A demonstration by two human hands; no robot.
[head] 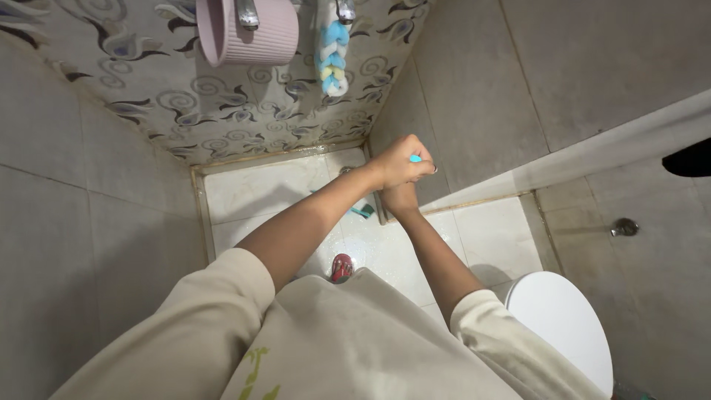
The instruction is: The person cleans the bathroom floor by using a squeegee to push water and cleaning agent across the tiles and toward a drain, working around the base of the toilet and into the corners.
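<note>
Turquoise handle point(415, 158), thin and mostly hidden, poking out of the top of the left hand point(398, 161), up near the corner where the grey tiled wall point(474, 96) meets the patterned one. Held high and upright, seemingly so that the rest of the long tool can run down toward the floor; a turquoise head point(362, 211) lying low on the white floor tiles point(259, 189) just beneath, though whether joined to the handle cannot be told. Left fingers clenched round that handle. Right hand point(400, 198) stacked directly below and touching the left, fingers curled as if round the same shaft, yet the grip itself hidden behind the wrist, so cannot tell. Two hands one over the other: a hold suited to pushing down with weight.

Further out, a red slipper point(341, 267) on wet floor, close in under the beige shirt. White toilet lid point(563, 326) to the right, shut. On the patterned wall point(222, 104), a pink tub point(248, 31) hung on a tap and a blue and white braided scrubber point(333, 55) hung beside it, both off the wet floor.
</note>
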